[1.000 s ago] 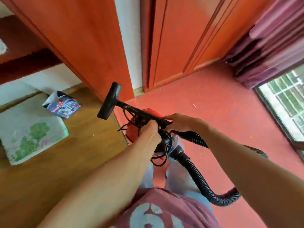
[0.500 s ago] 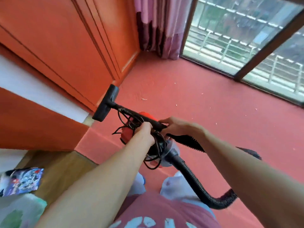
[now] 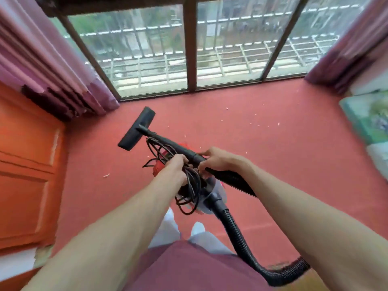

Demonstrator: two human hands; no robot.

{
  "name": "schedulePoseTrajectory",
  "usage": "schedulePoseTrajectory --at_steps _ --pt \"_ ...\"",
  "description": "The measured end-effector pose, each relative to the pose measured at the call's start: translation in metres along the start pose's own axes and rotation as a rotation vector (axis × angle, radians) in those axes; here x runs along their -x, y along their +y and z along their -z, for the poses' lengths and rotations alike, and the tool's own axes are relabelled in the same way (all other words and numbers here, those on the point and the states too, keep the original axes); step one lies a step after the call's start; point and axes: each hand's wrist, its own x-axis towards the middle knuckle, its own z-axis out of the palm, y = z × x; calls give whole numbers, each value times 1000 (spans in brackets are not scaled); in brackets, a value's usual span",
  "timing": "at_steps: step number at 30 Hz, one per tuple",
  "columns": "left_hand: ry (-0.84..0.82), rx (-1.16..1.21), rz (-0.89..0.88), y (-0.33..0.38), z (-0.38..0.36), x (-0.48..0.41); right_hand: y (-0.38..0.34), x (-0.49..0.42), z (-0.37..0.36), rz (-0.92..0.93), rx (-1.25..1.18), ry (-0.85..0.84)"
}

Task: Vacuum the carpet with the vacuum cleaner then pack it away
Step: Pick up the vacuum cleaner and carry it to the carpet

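A: Holding what, nearest first?
B: Black hose (image 3: 237, 238) loops by the waist. Left hand (image 3: 174, 168) fingers (image 3: 182, 160) curl round the bundled cord (image 3: 192, 185) atop the red vacuum cleaner (image 3: 217, 195), held over the carpet (image 3: 283, 156); right hand (image 3: 217, 159) fingers (image 3: 202, 154) wrap the wand (image 3: 168, 143), just beside.
A: Farther out?
B: Nozzle (image 3: 137, 130) at the wand's tip, crumbs (image 3: 256, 122) on carpet, then the window (image 3: 147, 49).

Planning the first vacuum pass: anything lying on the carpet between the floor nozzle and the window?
Nothing visible blocks it. The floor nozzle is held above the red carpet, which carries only scattered crumbs up to the window. The power cord is bundled in the left hand, not trailing on the floor; the right hand grips the wand.
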Motion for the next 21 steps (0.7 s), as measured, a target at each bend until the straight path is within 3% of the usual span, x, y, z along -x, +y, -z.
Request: schedulePoseTrajectory --at_steps 2,6,15,21 --pt "-63 -130 26 -4 -48 3 27 19 28 -39 -210 66" --pt "-136 -367 48 -21 -146 3 85 52 84 -103 -398 217" --pt "-286 -719 98 -97 -392 -73 229 103 223 -274 -582 547" --pt "-402 -990 50 -137 -528 -26 296 155 304 -350 -700 763"
